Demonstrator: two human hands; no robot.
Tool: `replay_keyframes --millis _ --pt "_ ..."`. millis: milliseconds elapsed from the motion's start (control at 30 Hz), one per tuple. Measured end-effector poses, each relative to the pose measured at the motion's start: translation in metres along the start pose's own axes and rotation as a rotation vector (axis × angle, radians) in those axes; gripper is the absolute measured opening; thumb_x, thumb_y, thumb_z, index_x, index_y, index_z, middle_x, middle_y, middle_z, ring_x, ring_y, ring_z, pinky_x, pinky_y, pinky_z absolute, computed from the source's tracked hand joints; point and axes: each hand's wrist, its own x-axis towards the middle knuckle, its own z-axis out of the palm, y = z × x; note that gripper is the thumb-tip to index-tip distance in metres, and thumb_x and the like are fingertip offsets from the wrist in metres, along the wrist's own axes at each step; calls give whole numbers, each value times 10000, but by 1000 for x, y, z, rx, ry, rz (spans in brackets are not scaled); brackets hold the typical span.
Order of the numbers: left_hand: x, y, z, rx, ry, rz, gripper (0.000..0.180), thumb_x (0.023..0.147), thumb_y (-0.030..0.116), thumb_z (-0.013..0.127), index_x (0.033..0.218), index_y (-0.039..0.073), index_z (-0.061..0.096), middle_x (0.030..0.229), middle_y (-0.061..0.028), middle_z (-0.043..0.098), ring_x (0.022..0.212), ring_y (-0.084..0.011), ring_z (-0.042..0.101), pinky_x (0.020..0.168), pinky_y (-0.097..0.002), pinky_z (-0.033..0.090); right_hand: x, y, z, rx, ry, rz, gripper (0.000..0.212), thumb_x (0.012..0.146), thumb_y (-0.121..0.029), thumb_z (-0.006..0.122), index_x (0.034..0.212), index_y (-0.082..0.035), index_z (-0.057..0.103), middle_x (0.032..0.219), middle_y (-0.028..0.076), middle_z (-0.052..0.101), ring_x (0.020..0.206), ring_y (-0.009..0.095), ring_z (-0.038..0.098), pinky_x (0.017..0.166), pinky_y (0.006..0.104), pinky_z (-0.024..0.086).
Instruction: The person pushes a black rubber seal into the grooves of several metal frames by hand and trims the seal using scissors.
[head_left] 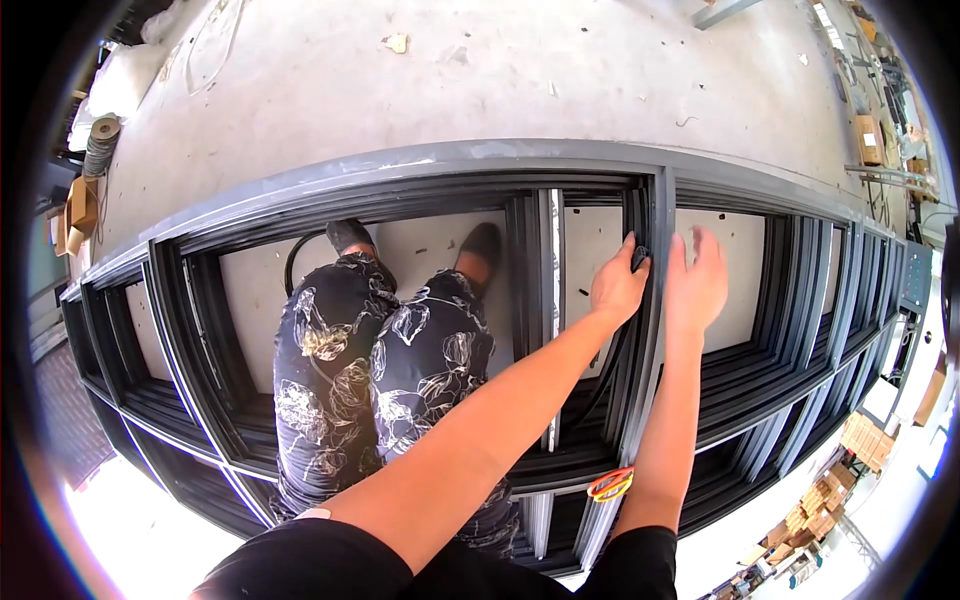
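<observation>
My left hand [619, 284] is closed around a small black piece [640, 258] at the far end of a dark crossbar [661, 230]. From below it a black flexible strip [602, 395] curves down between the bars. Whether the two are one thing I cannot tell. Just right of the same crossbar hovers my right hand [697, 282], fingers apart and slightly blurred, with nothing visible in it. Both arms reach across a stack of dark metal frames [420, 160] divided by bars into several openings. My legs stand inside one opening.
Orange-and-yellow looped handles [610, 485] rest on a bar near my right forearm. A dark hose [291, 262] curves beside my left foot. Scraps lie on the pale floor [500, 70]. Left stands a cable spool [102, 140]; cardboard boxes [868, 440] are piled at the right.
</observation>
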Motion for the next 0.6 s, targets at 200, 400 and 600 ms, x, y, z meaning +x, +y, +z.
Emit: replay_keyframes --millis 200,400,600 --pt "2 -1 1 12 -19 -35 609 950 316 564 1513 199 363 1239 -174 647 1108 -362 620 946 -438 488 39 -16 48 -10 -165 50 571 846 -328 711 1282 5 551 1197 180 630 1112 359 592 947 439 475" --pt "-1 3 -7 -20 -68 -62 626 930 307 577 1511 202 366 1249 -171 642 1115 -358 617 946 -441 487 41 -12 69 108 -156 138 603 819 -316 738 1283 13 535 1130 189 652 1060 372 616 896 452 492" --pt "-3 11 -15 -12 -107 -102 634 906 227 569 1508 184 375 1320 -182 601 1197 -360 571 988 -418 456 38 -8 69 179 -152 143 597 819 -320 742 1280 3 541 1126 194 656 1052 374 623 891 448 491"
